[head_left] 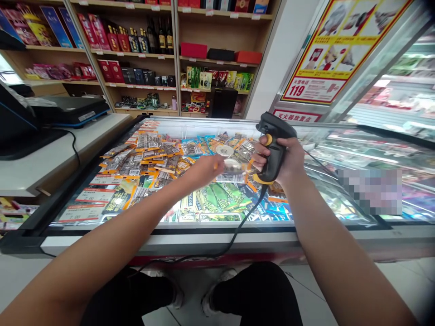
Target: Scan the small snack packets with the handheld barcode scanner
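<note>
The right hand [292, 156] is wrapping tight around a black scanner [277, 151], and its head is pointing toward 11 o'clock. Near 9 o'clock from it, the left hand [205, 170] is curling closed on a blurry see-through pack [235, 167], which is sitting between the two hands. A round white lid [224, 150] is showing at 11 o'clock from that pack. The scanner's black cord [249, 210] is hanging toward 7 o'clock and crossing the front edge of the long case [272, 237], close to the person's legs [258, 290]. A leg or the edge could be catching it, and a tug could be jerking the scanner. The clear pack looks smooth, so a loose pinch could be letting it slip. Orange packets [149, 154] are piling up at 10 o'clock from the left hand; a bump could be making them slide. Green packets [222, 194] are lying at 5 o'clock, and shelves [134, 52] are standing far off at 11 o'clock.
</note>
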`<state>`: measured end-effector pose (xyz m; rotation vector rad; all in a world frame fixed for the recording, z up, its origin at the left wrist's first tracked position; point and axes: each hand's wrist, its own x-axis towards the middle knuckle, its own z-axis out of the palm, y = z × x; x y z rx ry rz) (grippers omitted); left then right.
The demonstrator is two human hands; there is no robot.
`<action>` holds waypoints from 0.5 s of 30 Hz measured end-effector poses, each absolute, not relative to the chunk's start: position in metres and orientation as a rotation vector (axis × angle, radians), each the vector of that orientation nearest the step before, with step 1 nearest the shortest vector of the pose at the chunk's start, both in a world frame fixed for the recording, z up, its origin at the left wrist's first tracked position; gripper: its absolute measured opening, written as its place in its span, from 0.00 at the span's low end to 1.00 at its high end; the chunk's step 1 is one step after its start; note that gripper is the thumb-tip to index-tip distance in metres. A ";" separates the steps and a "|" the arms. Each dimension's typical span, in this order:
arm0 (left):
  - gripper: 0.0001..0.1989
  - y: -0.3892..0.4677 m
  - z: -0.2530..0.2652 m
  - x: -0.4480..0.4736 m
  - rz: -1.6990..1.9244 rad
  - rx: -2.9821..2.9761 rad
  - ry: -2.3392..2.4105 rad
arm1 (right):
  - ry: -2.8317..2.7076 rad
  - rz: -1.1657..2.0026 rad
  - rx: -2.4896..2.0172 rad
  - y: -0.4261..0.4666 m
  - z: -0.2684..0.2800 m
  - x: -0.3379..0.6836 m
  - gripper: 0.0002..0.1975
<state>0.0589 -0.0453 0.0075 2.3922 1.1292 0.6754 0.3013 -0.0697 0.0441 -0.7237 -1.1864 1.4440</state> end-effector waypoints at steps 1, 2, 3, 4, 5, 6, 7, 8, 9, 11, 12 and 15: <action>0.15 -0.037 0.011 0.050 0.765 2.283 1.135 | -1.198 1.454 -0.738 -0.071 0.044 0.303 0.14; 0.15 -0.028 0.014 0.042 0.849 2.215 1.143 | -1.216 1.473 -0.744 -0.071 0.043 0.305 0.15; 0.15 -0.020 0.017 0.033 0.920 2.166 1.141 | -1.244 1.506 -0.739 -0.072 0.041 0.307 0.15; 0.16 -0.013 0.021 0.025 0.962 2.125 1.124 | -1.287 1.558 -0.724 -0.071 0.039 0.310 0.15; 0.16 -0.006 0.025 0.017 0.991 2.098 1.094 | -1.345 1.628 -0.706 -0.071 0.036 0.312 0.15; 0.17 -0.002 0.028 0.011 0.995 2.080 1.072 | -1.414 1.706 -0.690 -0.071 0.032 0.314 0.15; 0.17 0.002 0.031 0.005 0.978 2.069 1.063 | -1.487 1.780 -0.684 -0.071 0.029 0.315 0.15; 0.17 0.004 0.033 0.000 0.945 2.068 1.064 | -1.556 1.833 -0.694 -0.071 0.026 0.315 0.14; 0.18 0.006 0.034 -0.003 0.897 2.074 1.071 | -1.618 1.862 -0.717 -0.072 0.023 0.314 0.14; 0.18 0.008 0.033 -0.007 0.794 2.093 1.068 | -1.703 1.860 -0.775 -0.073 0.019 0.310 0.13; 0.18 0.008 0.032 -0.008 0.754 2.103 1.047 | -1.725 1.846 -0.798 -0.074 0.018 0.308 0.13; 0.16 0.011 0.025 -0.007 0.674 2.128 0.991 | -1.750 1.820 -0.822 -0.076 0.018 0.302 0.13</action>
